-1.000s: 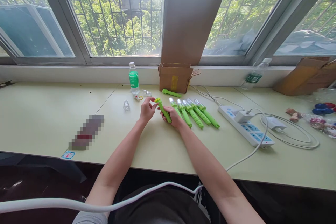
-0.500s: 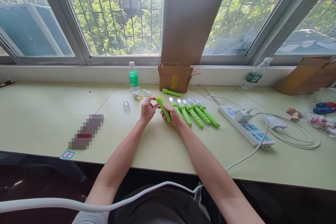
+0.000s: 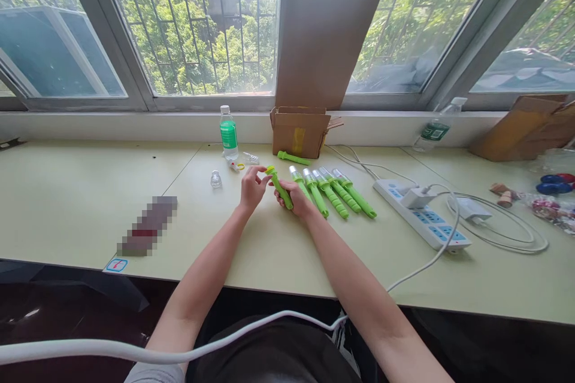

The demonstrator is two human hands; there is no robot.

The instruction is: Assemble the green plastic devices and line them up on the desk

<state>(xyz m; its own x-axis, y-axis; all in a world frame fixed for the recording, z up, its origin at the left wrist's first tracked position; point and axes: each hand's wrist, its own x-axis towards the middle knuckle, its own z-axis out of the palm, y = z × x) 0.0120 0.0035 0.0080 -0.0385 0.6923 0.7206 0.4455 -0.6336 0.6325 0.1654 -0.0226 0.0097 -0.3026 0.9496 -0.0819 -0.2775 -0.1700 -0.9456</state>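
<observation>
My right hand (image 3: 294, 196) is wrapped round the lower part of a green plastic handle (image 3: 277, 184), which leans with its wider head up and to the left. At that head is a yellow ring-like piece (image 3: 270, 170), pinched by the thumb and fingertips of my left hand (image 3: 253, 190). Right of my hands, several green sticks with clear tops (image 3: 333, 194) lie side by side on the table. Behind them lies another green handle (image 3: 293, 158) without a clear top. To the left stands a small clear plastic cap (image 3: 216, 179).
A water bottle (image 3: 229, 134) and small clear and yellow parts (image 3: 235, 165) are beyond my left hand. A cardboard box (image 3: 300, 131) stands by the window. On the right are a power strip (image 3: 422, 215) and coiled white cable (image 3: 530, 245). A pixelated object (image 3: 148, 226) lies left.
Almost nothing differs. Both hands stay on the green handle, whose yellow end has shifted very slightly left.
</observation>
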